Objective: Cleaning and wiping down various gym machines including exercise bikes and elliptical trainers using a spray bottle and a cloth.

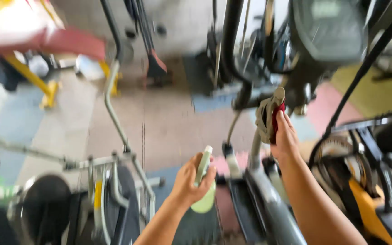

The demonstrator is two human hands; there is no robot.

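My left hand [191,179] grips a pale green spray bottle [203,190] by its neck, held low in front of me. My right hand [286,138] presses a grey cloth [265,118] against a red part on the upright bar of a grey exercise machine [268,199]. The cloth wraps over the top of that bar. The picture is blurred by motion.
Another exercise machine with grey tubes [114,113] and a black wheel [46,206] stands at the left. A bench with a red pad on a yellow frame [46,43] is at the far left. A black console [327,27] hangs above. An orange-and-black machine [364,190] stands right.
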